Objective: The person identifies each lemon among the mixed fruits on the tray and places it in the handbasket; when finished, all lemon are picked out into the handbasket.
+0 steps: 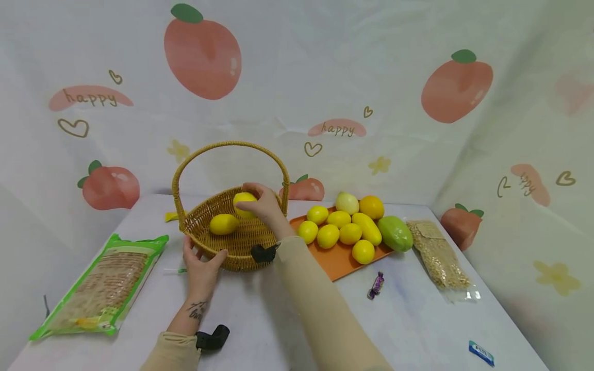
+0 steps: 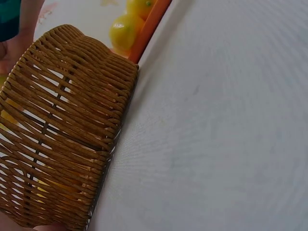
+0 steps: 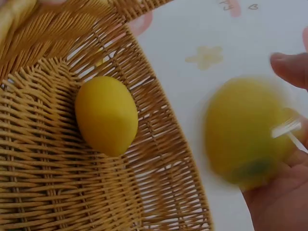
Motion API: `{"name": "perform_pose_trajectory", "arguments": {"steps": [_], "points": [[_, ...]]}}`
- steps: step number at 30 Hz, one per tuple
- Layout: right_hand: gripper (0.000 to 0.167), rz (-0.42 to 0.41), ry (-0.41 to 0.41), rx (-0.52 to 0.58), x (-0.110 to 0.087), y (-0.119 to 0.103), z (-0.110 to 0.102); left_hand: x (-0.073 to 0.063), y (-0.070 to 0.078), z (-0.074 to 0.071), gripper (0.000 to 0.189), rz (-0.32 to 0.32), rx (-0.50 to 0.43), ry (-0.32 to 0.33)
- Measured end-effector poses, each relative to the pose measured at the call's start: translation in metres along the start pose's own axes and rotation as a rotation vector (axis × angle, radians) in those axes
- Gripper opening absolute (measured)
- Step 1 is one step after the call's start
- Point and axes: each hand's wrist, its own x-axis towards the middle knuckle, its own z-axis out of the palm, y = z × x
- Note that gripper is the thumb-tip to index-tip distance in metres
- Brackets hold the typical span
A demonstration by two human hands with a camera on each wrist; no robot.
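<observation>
A brown wicker basket (image 1: 260, 263) with a tall arched handle stands at the back left of the table. My left hand (image 1: 202, 268) holds its near left side, thumb and fingers spread against the wicker. Between the thumb and fingers of my right hand (image 1: 263, 206) is a yellow lemon (image 1: 243, 205), held over the basket's far side. That held lemon (image 3: 245, 132) looks blurred in the right wrist view. Another lemon (image 1: 224, 224) lies inside the basket. In the left wrist view, the woven wall (image 2: 67, 130) hides most of what is inside.
Right of the basket, an orange tray (image 1: 331, 265) bears several lemons (image 1: 328, 236), a green papaya-like fruit (image 1: 395, 233) and other round fruits. A green-edged bag (image 1: 104, 283) lies left, a clear bag of grains (image 1: 438, 255) right. A purple wrapped candy (image 1: 376, 285) and a blue packet (image 1: 481, 353) lie nearer.
</observation>
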Motion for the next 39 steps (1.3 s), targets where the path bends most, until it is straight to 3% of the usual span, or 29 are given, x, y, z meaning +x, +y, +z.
{"name": "perform_pose_trajectory", "arguments": {"steps": [4,10,13,19,22,25,31,35,39], "points": [[0.054,-0.040,0.045,0.039,-0.006,0.003,-0.008,-0.001,0.001,0.000,0.096,0.021,0.000,-0.008],[0.047,-0.119,0.155,0.156,-0.036,-0.003,-0.035,0.001,0.003,-0.001,0.096,-0.002,0.018,-0.011],[0.047,-0.152,0.256,0.202,-0.052,-0.002,-0.053,0.002,0.003,-0.002,0.095,-0.005,0.019,-0.010],[0.048,-0.148,0.501,0.194,-0.085,0.016,-0.097,0.002,0.003,-0.003,0.094,0.016,0.013,-0.012],[0.048,-0.129,0.546,0.175,-0.101,0.032,-0.125,0.002,0.002,-0.002,0.095,0.016,0.013,-0.015],[0.048,-0.089,0.493,0.101,-0.116,0.050,-0.158,0.002,0.002,0.000,0.095,0.009,0.011,-0.018],[0.045,0.002,0.276,-0.099,-0.137,0.080,-0.211,0.002,0.001,0.000,0.095,0.007,0.008,-0.013],[0.046,0.041,0.155,-0.180,-0.143,0.091,-0.228,0.003,0.000,0.000,0.095,0.005,-0.003,-0.009],[0.049,0.114,0.104,-0.258,-0.145,0.096,-0.234,0.003,0.000,0.000,0.096,0.011,-0.014,-0.014]]}}
